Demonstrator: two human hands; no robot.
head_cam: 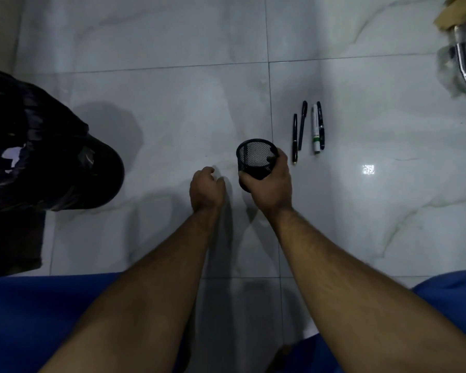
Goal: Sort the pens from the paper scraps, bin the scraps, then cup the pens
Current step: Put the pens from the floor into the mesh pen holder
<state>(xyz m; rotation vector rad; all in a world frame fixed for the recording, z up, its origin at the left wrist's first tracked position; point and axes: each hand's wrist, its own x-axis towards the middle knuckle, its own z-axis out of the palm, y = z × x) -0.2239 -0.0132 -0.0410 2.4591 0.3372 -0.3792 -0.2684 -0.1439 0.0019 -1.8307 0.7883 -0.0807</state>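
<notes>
My right hand (270,184) grips a black mesh pen cup (256,157), tilted with its empty mouth facing up and away, just above the tiled floor. Several pens lie side by side to its right: a short black pen (294,138), a longer black pen (302,125), a white marker with a green band (315,129) and a dark pen (320,125) touching the marker. My left hand (206,188) hovers loosely curled to the left of the cup, holding nothing. At the far left stands a bin lined with a black bag (51,162), with white paper scraps (12,154) inside.
The floor is glossy white marble tile (172,103). A chrome chair leg (463,60) and a piece of cardboard (452,12) sit at the top right. My knees in blue fabric (33,319) fill the bottom edge.
</notes>
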